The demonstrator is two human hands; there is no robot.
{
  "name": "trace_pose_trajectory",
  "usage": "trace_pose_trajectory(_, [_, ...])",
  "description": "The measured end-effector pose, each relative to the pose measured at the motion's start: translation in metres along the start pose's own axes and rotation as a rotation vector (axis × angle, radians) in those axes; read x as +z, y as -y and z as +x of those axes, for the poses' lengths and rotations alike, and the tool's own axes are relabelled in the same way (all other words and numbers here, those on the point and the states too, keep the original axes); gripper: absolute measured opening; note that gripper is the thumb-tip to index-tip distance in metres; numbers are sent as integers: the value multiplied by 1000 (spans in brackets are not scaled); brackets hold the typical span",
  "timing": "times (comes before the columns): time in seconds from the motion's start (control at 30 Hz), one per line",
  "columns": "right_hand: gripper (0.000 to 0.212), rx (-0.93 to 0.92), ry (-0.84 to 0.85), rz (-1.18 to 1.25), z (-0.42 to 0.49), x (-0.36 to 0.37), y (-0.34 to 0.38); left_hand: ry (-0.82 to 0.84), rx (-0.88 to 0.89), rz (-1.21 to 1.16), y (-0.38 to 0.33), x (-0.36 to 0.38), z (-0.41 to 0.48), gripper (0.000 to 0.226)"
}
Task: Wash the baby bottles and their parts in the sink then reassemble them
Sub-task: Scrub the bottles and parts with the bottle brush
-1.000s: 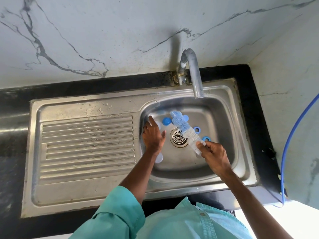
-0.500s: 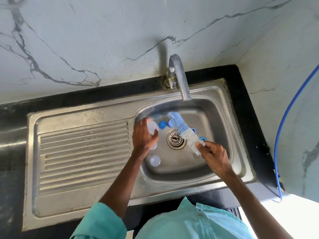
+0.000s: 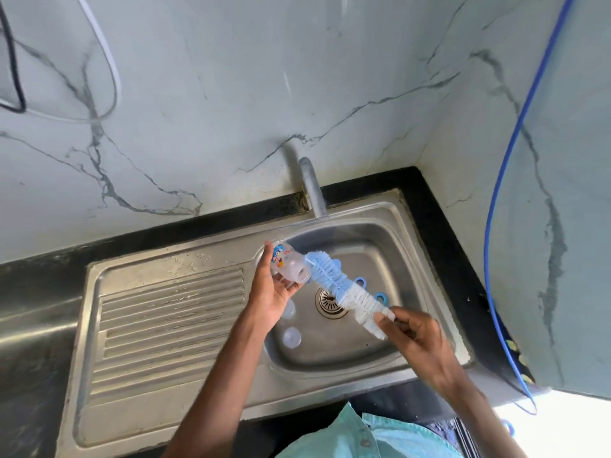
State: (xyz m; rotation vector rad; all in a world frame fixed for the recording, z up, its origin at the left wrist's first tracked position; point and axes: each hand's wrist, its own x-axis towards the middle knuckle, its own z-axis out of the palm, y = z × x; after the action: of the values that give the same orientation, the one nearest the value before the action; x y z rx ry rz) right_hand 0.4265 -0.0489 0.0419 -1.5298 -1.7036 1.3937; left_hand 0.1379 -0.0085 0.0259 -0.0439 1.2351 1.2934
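- L hand [image 3: 271, 294] grips a clear baby bottle [image 3: 283, 263], fingers curled under it, thumb up its side. Bottle is tilted, mouth facing the R hand.
- R hand [image 3: 417, 340] pinches the handle end of the bottle brush [image 3: 344, 290]. Blue-white bristles run from it toward the L hand, tip at the bottle mouth; inside or just touching, can't tell.
- Both are held over the sink [image 3: 408, 256] basin.
- Two clear caps [image 3: 291, 337] lie on the basin floor below the L wrist; the drain [image 3: 327, 306] is btwn the hands.
- Blue rings [image 3: 380, 297] lie just beyond the R hand, behind the brush.
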Motion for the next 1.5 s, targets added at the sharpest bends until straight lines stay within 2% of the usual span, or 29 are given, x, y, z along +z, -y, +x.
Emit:
trace_pose_trajectory(0.07, [46, -39, -22, 5, -15, -13, 4, 34, 27, 11, -3, 19, -9, 60])
trace_pose_trajectory(0.17, [47, -99, -80, -47, -30, -30, 5, 39, 82, 38, -7, 44, -19, 77])
trace_pose_trajectory(0.23, [49, -125, -120, -64, -38, -43, 7, 13, 124, 81, -5, 60, -30, 80])
trace_pose_trajectory(0.43, [41, -235, -168, -121, -51, -78, 24, -40, 270, 256, 15, 101, -64, 64])
trace_pose_trajectory(0.5, [28, -271, -188, -150, -55, -85, 25, -100, 311, 255, 15, 108, -73, 61])
trace_pose_trajectory(0.53, [14, -279, -209, -170, -58, -87, 25, -132, 331, 251, 16, 111, -78, 57])
trace_pose_trajectory(0.57, [12, -286, -219, -177, -61, -88, 28, -157, 351, 246, 15, 114, -84, 53])
trace_pose_trajectory(0.63, [28, -316, -247, -204, -65, -88, 30, -196, 381, 243, 15, 120, -93, 48])
trace_pose_trajectory(0.7, [34, -397, -273, -279, -68, -86, 34, -218, 417, 266, 14, 119, -99, 44])
trace_pose_trajectory(0.8, [6, -491, -321, -387, -68, -75, 45, -201, 460, 367, 21, 117, -109, 35])
trace_pose_trajectory(0.87, [25, -484, -350, -428, -67, -64, 60, -139, 474, 431, 31, 114, -114, 35])
trace_pose_trajectory(0.97, [54, -325, -316, -431, -58, -51, 79, -103, 483, 354, 36, 105, -115, 38])
trace_pose_trajectory(1.0, [56, -239, -257, -334, -53, -46, 81, -91, 492, 340, 33, 101, -114, 42])
trace_pose_trajectory(1.1, [41, 233, 82, 302, -39, -31, 84, 9, 518, 323, 21, 90, -112, 47])
trace_pose_trajectory(1.17, [34, 352, 227, 452, -40, -25, 89, 51, 568, 349, 12, 84, -110, 47])
trace_pose_trajectory(1.23, [37, 330, 270, 385, -44, -26, 92, -11, 587, 327, -2, 76, -104, 55])
trace_pose_trajectory(1.33, [45, 256, 172, 208, -50, -35, 100, -87, 530, 251, -12, 68, -94, 62])
trace_pose_trajectory(1.5, [53, 7, -90, -99, -28, -29, 98, -56, 483, 286, 25, 85, -93, 43])
